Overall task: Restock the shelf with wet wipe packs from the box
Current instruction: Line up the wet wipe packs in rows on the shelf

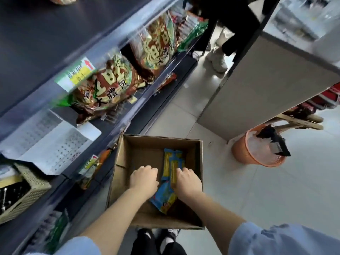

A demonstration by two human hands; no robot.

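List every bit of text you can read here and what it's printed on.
"大禮包": near snack bag on the shelf.
"大禮": far snack bag; I can make out no more of it.
Green and yellow price tag: blurred, unreadable.
Wet wipe packs in the box: print too small to read.
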